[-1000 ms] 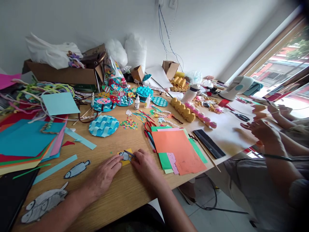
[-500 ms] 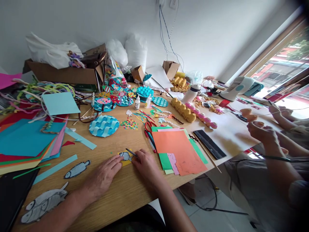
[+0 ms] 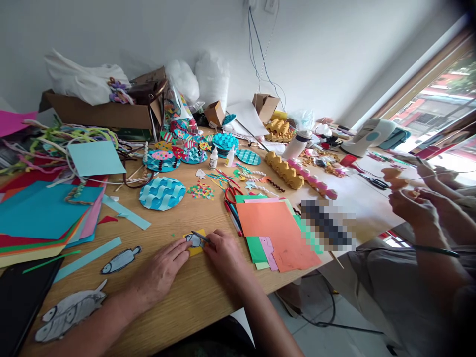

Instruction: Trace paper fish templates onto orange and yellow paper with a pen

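Observation:
My left hand (image 3: 165, 267) lies with its fingers stretched flat, the tips pressing on a small grey paper fish cutout (image 3: 192, 241). Under the fish is a piece of yellow paper (image 3: 196, 251), partly covered by both hands. My right hand (image 3: 225, 254) grips a dark pen (image 3: 201, 236), which slants over the fish's upper edge; whether its tip touches the paper I cannot make out. Left of my hands lie another grey fish cutout (image 3: 121, 260) and, nearer the front edge, overlapping larger fish cutouts (image 3: 70, 315).
Coloured paper sheets are stacked at left (image 3: 40, 208) and right, topped by an orange sheet (image 3: 273, 223). Red-handled scissors (image 3: 231, 194), confetti (image 3: 201, 191) and a blue woven paper disc (image 3: 162, 193) lie beyond. At right, another person's hands (image 3: 416, 208) hold egg-carton pieces.
The pen's tip has shifted slightly left along the fish's upper edge. My left hand stays in place on the fish. The whole view has moved a little.

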`<state>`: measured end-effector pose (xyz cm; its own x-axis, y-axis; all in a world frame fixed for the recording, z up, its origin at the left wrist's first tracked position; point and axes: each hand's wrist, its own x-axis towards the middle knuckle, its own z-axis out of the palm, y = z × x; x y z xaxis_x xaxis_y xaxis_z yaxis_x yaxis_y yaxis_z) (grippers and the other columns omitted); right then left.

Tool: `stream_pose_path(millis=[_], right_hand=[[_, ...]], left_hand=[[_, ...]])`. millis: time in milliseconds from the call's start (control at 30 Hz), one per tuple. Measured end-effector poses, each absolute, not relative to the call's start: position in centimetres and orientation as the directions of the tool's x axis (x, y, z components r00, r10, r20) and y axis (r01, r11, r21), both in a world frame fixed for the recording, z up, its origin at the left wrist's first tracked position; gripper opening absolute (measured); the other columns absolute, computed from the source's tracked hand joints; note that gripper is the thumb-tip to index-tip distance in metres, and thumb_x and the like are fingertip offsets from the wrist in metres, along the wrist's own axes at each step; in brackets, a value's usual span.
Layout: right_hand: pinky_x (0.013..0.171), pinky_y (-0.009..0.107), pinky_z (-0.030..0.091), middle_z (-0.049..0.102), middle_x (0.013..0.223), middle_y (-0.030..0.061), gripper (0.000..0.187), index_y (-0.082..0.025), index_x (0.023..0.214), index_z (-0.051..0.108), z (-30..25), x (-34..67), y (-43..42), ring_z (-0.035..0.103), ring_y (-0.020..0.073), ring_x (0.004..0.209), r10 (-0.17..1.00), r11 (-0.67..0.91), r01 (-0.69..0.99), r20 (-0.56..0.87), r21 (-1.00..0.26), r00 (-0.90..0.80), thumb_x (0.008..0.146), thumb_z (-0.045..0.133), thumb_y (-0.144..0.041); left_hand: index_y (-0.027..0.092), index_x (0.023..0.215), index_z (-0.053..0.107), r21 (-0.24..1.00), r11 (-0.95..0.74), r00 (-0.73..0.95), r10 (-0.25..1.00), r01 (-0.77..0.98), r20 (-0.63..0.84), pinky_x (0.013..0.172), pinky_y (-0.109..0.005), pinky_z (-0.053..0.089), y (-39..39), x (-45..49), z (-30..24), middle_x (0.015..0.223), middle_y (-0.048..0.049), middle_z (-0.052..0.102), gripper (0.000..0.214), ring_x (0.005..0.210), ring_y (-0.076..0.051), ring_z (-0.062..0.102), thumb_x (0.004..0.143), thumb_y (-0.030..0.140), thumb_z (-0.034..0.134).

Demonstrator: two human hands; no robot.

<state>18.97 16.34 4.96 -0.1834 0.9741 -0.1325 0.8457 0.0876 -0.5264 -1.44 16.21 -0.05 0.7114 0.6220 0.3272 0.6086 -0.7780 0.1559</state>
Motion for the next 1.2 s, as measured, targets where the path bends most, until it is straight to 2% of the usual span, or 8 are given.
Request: stream_pose_path(millis=[200,500,700,800,900,1067,1200], right_hand=[[0.07,0.02,0.039,0.066,0.095,0.0049,0.013,-0.017,0.09,0.068,5.0,19.0,16.3,0.061,0.0143,0.086,0.973,0.086,0.855,-0.141,-0.511,-0.182,0.085,0.056,-0.014],[0.069,0.02,0.039,0.066,0.093,0.0044,0.013,-0.019,0.089,0.068,5.1,19.0,16.3,0.062,0.0146,0.084,0.979,0.101,0.853,-0.102,-0.512,-0.177,0.084,0.056,-0.014],[0.07,0.018,0.041,0.067,0.094,0.0036,0.019,-0.019,0.088,0.069,5.5,18.1,16.8,0.063,0.0132,0.084,0.951,0.239,0.792,-0.031,-0.562,-0.309,0.085,0.053,-0.009],[0.074,0.019,0.042,0.068,0.1,0.0054,0.024,-0.017,0.093,0.07,5.5,17.5,16.9,0.064,0.014,0.088,0.938,0.251,0.791,-0.062,-0.557,-0.342,0.085,0.049,-0.006],[0.077,0.02,0.042,0.068,0.104,0.006,0.027,-0.017,0.095,0.07,5.5,17.4,16.9,0.064,0.0153,0.091,0.939,0.24,0.8,-0.079,-0.55,-0.335,0.085,0.048,-0.006],[0.079,0.02,0.042,0.068,0.106,0.0061,0.028,-0.018,0.094,0.07,5.6,17.6,16.8,0.064,0.0157,0.094,0.942,0.225,0.811,-0.093,-0.539,-0.323,0.085,0.046,-0.006],[0.079,0.02,0.042,0.069,0.104,0.0058,0.027,-0.018,0.092,0.07,5.5,17.6,16.8,0.064,0.0157,0.094,0.943,0.226,0.806,-0.084,-0.547,-0.321,0.084,0.047,-0.005]], left_hand=[[0.017,0.112,0.062,0.107,-0.786,0.721,0.605,0.609,0.339,0.1,-0.035,0.047,16.1,-1.4,-0.1,0.124,-0.0073,0.062,0.041,0.121,-0.019,0.052,0.088,0.004,0.032],[0.016,0.115,0.06,0.127,-0.784,0.728,0.613,0.607,0.307,0.1,-0.036,0.048,16.2,-1.4,0.3,0.125,-0.0088,0.062,0.041,0.121,-0.02,0.052,0.087,0.004,0.033],[0.016,0.12,0.058,0.153,-0.774,0.719,0.629,0.614,0.296,0.1,-0.035,0.047,16.1,-1.3,0.5,0.126,-0.0077,0.062,0.042,0.12,-0.019,0.053,0.087,0.004,0.034],[0.016,0.123,0.056,0.148,-0.771,0.719,0.633,0.62,0.287,0.1,-0.036,0.048,16.1,-1.3,0.5,0.128,-0.0081,0.061,0.043,0.118,-0.019,0.055,0.088,0.006,0.035],[0.017,0.118,0.06,0.133,-0.774,0.728,0.629,0.619,0.272,0.098,-0.036,0.049,15.7,-1.9,0.8,0.128,-0.0075,0.06,0.041,0.118,-0.021,0.055,0.087,0.006,0.037],[0.022,0.11,0.065,0.215,-0.765,0.735,0.644,0.608,0.213,0.096,-0.033,0.05,13.7,-3.9,2.5,0.124,-0.004,0.064,0.049,0.115,-0.02,0.058,0.074,0.001,0.039],[0.023,0.107,0.065,0.292,-0.761,0.743,0.64,0.579,0.194,0.086,-0.026,0.053,12.0,-4.0,5.4,0.11,-0.0015,0.071,0.05,0.098,-0.018,0.065,0.069,0.003,0.039]])
